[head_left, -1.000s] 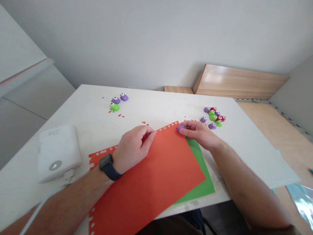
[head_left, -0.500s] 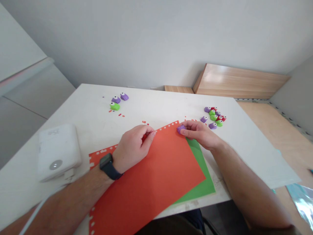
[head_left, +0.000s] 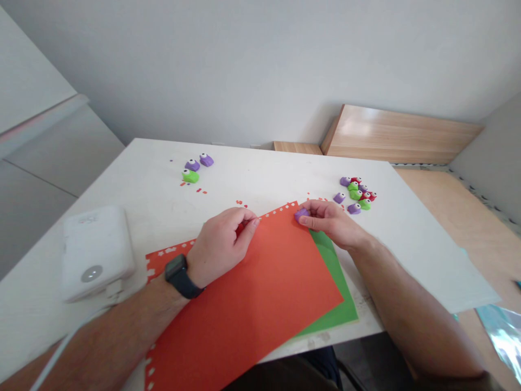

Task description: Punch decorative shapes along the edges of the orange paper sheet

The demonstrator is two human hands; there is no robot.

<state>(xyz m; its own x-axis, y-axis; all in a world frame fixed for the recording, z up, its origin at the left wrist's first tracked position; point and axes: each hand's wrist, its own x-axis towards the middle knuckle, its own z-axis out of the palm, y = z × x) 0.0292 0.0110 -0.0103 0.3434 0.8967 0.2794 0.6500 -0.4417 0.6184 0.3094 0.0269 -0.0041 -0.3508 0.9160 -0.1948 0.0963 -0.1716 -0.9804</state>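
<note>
My left hand [head_left: 220, 247] rests on an orange-red paper sheet [head_left: 252, 293], curled around a small red craft punch [head_left: 240, 228] at the sheet's far edge. That edge has a row of small star-shaped cut-outs. My right hand [head_left: 331, 222] pinches a purple craft punch [head_left: 302, 215] on the same edge near the sheet's corner. A green paper sheet [head_left: 336, 288] lies partly under the orange-red one. A dark smartwatch [head_left: 178, 277] sits on my left wrist.
Several more purple, green and red punches [head_left: 356, 193] cluster at the right of the white table [head_left: 285, 174]. A smaller group of punches [head_left: 195, 168] stands at the far left, among red paper bits. A white box-shaped device [head_left: 95, 252] with a cable lies at the left.
The orange-red sheet has shifted slightly, with its left corner a little further left. Both hands stay at its far edge with the same punches.
</note>
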